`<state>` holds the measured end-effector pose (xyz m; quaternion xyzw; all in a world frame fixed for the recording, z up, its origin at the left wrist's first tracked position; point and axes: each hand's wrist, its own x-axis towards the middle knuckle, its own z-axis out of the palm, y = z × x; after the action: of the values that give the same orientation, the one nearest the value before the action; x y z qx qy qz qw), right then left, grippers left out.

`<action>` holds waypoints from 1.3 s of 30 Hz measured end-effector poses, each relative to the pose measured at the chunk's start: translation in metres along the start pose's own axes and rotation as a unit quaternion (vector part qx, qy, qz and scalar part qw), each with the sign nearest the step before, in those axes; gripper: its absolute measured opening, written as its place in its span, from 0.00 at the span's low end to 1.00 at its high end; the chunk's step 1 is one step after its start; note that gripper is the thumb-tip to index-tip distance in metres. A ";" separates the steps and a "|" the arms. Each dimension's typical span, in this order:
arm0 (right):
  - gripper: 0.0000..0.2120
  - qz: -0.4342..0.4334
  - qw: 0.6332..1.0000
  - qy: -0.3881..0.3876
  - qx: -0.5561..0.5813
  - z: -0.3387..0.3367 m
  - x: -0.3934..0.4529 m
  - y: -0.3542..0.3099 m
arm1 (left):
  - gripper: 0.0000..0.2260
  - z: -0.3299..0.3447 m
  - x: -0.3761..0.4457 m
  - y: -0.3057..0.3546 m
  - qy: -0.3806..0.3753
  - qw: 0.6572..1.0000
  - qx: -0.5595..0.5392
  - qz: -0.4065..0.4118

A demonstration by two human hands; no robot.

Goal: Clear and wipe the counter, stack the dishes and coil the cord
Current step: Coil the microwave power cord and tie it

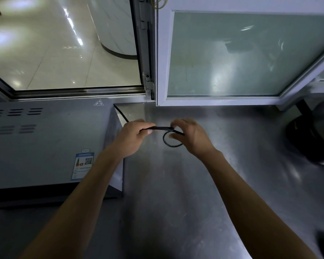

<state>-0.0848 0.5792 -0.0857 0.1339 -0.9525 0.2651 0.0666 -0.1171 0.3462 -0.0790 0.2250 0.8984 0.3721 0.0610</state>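
A thin black cord (162, 128) runs from behind the grey oven, along its right side, into both hands above the steel counter (176, 184). My left hand (133, 137) grips the cord in curled fingers. My right hand (191, 135) pinches it between thumb and fingers. Between and below the hands the cord forms a small loop (166, 143) that hangs just over the counter.
A grey metal oven (45, 143) with vent slots and a label fills the left. A dark round appliance (310, 139) stands at the right edge. An open window and its frosted sash (241, 57) rise behind the counter.
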 end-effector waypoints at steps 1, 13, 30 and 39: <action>0.11 0.003 1.000 0.014 -0.003 0.003 -0.001 -0.001 | 0.11 0.001 0.000 0.001 0.003 1.000 -0.008 -0.001; 0.10 0.006 0.989 0.146 0.018 0.010 0.008 -0.010 | 0.10 0.000 0.005 0.015 0.041 0.995 -0.089 -0.034; 0.14 0.114 0.932 0.221 0.263 0.002 0.052 -0.060 | 0.32 0.006 0.007 0.007 0.078 0.995 -0.046 -0.044; 0.07 0.203 0.836 0.239 0.451 0.009 0.067 -0.080 | 0.53 0.026 0.011 0.011 0.115 0.987 0.086 -0.069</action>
<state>-0.1265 0.4941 -0.0406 -0.1143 -0.6877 0.6967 0.1690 -0.1154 0.3745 -0.0895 0.1225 0.9415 0.3118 -0.0362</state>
